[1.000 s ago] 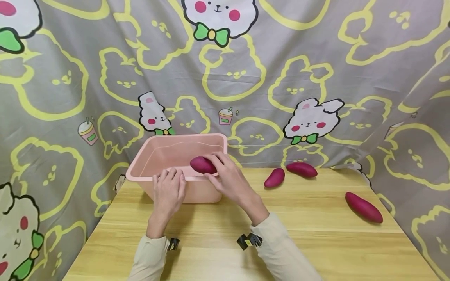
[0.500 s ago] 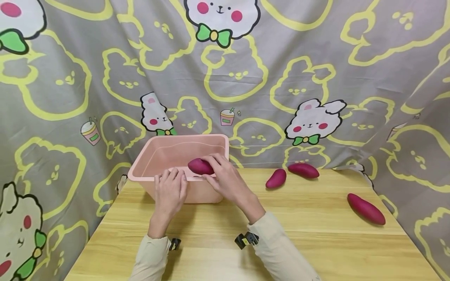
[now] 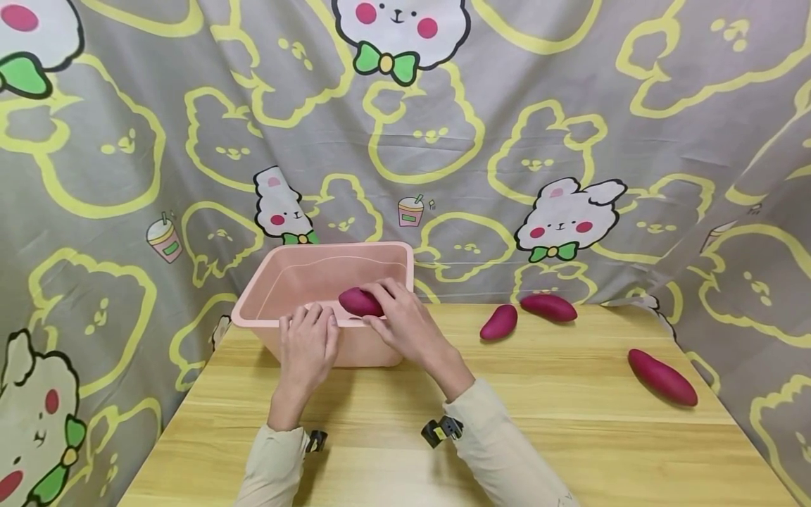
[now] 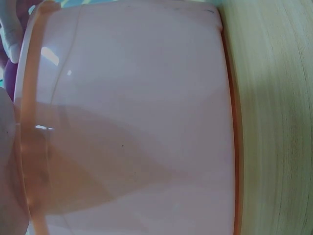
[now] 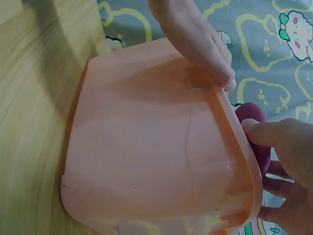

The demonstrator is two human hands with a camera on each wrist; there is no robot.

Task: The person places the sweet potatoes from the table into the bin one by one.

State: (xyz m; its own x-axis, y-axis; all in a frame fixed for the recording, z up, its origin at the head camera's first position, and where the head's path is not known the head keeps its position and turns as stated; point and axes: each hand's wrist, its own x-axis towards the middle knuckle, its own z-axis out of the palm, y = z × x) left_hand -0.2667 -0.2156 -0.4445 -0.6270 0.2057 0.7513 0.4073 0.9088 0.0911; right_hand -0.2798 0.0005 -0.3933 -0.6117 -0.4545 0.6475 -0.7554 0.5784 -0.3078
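Note:
A purple sweet potato [image 3: 358,301] is in my right hand [image 3: 403,320], which grips its right end just inside the near rim of a pink plastic bin [image 3: 253,289]. In the right wrist view the thumb lies across the sweet potato [image 5: 252,111], with the other fingers partly hidden behind it. My left hand [image 3: 308,346] holds the bin's near rim, its fingers bent over the edge. The left wrist view is mostly filled by the bin's outer wall [image 4: 137,98]. Much of the bin's floor is hidden by the near wall and both hands.
Two sweet potatoes [image 3: 498,323] [image 3: 548,308] lie at the back of the wooden table [image 3: 538,394], right of the bin. Another sweet potato [image 3: 662,377] lies near the table's right edge. A patterned grey curtain [image 3: 443,155] hangs behind the table and along its sides.
My right hand has shifted slightly left and down with the sweet potato, along the bin's near rim. The left hand keeps its place on the rim.

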